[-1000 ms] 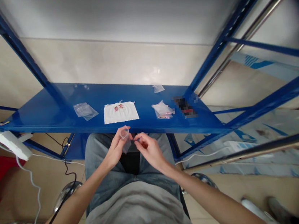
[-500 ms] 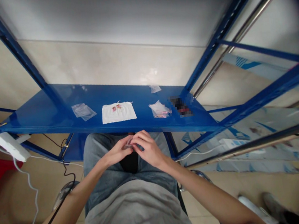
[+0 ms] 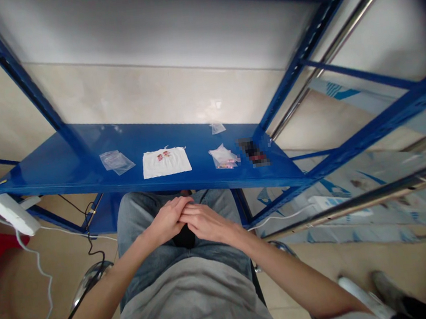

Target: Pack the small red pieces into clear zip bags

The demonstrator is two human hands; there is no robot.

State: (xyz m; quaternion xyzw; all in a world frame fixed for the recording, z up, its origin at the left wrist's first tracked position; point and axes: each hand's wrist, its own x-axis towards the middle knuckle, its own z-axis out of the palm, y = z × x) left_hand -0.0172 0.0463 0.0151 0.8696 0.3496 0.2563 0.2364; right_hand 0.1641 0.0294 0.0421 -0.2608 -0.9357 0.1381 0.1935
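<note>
Over my lap, my left hand (image 3: 168,220) and my right hand (image 3: 206,222) are pressed together, the right fingers lying across the left. Whatever is between them is hidden by the fingers. Beyond them on the blue shelf (image 3: 82,170) lies a white drawstring pouch (image 3: 167,168) with two small pink-and-brown pieces (image 3: 163,155) on it, either printed or loose; I cannot tell. To its left are flat clear plastic bags (image 3: 117,162). Right of the pouch rests a clear bag with small pink items (image 3: 223,158).
A small clear bag (image 3: 217,128) lies at the shelf's back, and a pixelated dark object (image 3: 253,153) near its right end. Blue uprights (image 3: 26,79) frame the shelf. At left hangs a white power strip (image 3: 12,212) with cables. A shoe (image 3: 386,286) shows at lower right.
My hands have closed together, the right fingers now laid over the left. The small clear thing that showed between my fingertips is now covered. The view has shifted slightly.
</note>
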